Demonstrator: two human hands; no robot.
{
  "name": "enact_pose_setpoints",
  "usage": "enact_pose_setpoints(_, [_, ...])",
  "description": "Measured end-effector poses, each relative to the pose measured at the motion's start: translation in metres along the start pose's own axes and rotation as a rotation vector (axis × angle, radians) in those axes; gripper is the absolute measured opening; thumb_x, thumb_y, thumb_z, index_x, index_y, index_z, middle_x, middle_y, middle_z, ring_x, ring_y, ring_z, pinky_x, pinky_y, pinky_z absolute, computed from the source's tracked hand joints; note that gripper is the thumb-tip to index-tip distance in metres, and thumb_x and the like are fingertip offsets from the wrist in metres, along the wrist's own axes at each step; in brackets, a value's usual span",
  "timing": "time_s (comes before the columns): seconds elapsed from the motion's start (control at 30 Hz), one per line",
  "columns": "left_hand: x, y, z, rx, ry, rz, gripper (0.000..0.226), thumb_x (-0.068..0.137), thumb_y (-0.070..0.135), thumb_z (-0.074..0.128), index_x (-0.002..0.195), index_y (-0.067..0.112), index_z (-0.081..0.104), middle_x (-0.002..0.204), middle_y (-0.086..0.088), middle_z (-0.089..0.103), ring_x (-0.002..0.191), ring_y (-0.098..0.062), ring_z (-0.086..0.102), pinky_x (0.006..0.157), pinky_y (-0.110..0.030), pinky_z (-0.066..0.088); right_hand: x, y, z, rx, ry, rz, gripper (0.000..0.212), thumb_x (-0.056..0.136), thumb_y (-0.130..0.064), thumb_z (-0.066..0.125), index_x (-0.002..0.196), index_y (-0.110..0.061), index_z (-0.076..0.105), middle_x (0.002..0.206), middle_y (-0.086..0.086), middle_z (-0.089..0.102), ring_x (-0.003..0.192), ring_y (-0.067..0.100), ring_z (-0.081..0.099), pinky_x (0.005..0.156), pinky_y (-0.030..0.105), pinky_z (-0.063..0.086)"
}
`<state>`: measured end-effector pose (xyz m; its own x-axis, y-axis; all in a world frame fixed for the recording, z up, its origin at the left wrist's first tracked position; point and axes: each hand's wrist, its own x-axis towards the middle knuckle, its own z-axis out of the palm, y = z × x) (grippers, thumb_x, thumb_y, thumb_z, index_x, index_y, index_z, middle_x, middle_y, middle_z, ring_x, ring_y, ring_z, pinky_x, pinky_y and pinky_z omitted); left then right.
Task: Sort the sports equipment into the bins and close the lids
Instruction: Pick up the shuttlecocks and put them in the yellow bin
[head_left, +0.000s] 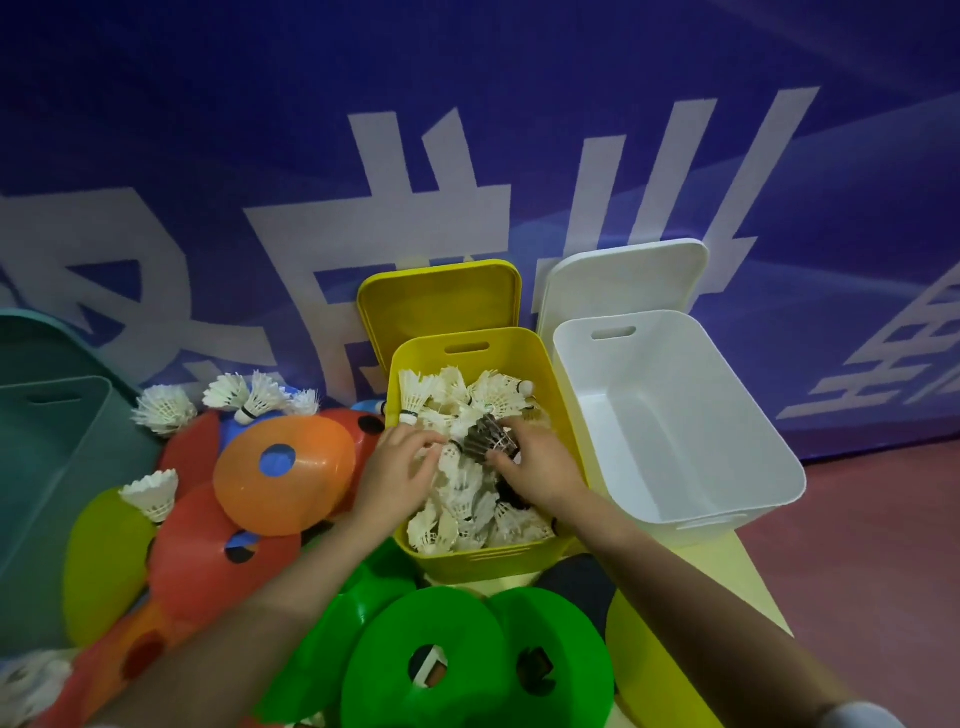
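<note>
Blue wall (208, 130) with large white lettering rises behind three open bins on the floor. Both hands reach into the yellow bin (561, 405), heaped with white shuttlecocks (467, 493). Her left hand (397, 467) spreads relaxed fingers over the pile at the bin's left edge; the right hand (540, 462) curls round a dark shuttlecock (488, 434). Just right stands the white bin (727, 415). Left of the yellow bin lie disc cones (283, 475), loose shuttlecocks (244, 397) and a teal bin (57, 441).
</note>
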<state>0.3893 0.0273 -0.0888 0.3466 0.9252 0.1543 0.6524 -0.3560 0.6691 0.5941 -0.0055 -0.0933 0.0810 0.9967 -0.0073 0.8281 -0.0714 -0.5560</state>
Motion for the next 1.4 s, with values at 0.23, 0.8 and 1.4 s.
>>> enact_pose_setpoints(0.23, [-0.022, -0.003, -0.002, 0.109, -0.019, 0.020, 0.022, 0.090, 0.033, 0.062, 0.109, 0.026, 0.069, 0.094, 0.018, 0.057, 0.103, -0.012, 0.053, 0.104, -0.039, 0.039, 0.009, 0.007, 0.016, -0.166, -0.081, -0.026, 0.051, 0.086, -0.041, 0.065, 0.130, -0.020, 0.050, 0.109, 0.009, 0.061, 0.099, 0.026, 0.058, 0.074, 0.034, 0.049])
enact_pose_setpoints(0.8, [-0.011, -0.002, -0.051, -0.267, 0.010, -0.081, 0.025, 0.098, 0.018, 0.048, 0.116, 0.025, 0.064, 0.117, 0.008, 0.058, 0.108, -0.004, 0.053, 0.086, -0.014, 0.040, -0.018, -0.014, -0.005, -0.030, 0.111, -0.005, 0.062, 0.088, -0.043, 0.061, 0.141, -0.016, 0.043, 0.136, 0.006, 0.051, 0.130, 0.023, 0.040, 0.102, 0.035, 0.037])
enact_pose_setpoints(1.4, [-0.196, -0.196, -0.211, -0.319, 0.075, -0.214, 0.021, 0.088, 0.022, 0.050, 0.101, 0.030, 0.064, 0.103, 0.003, 0.061, 0.095, -0.001, 0.060, 0.081, -0.012, 0.046, -0.082, -0.270, 0.216, 0.487, -0.201, -0.158, 0.015, 0.088, -0.012, 0.061, 0.100, -0.015, 0.071, 0.087, -0.005, 0.067, 0.074, -0.004, 0.058, 0.072, 0.018, 0.044])
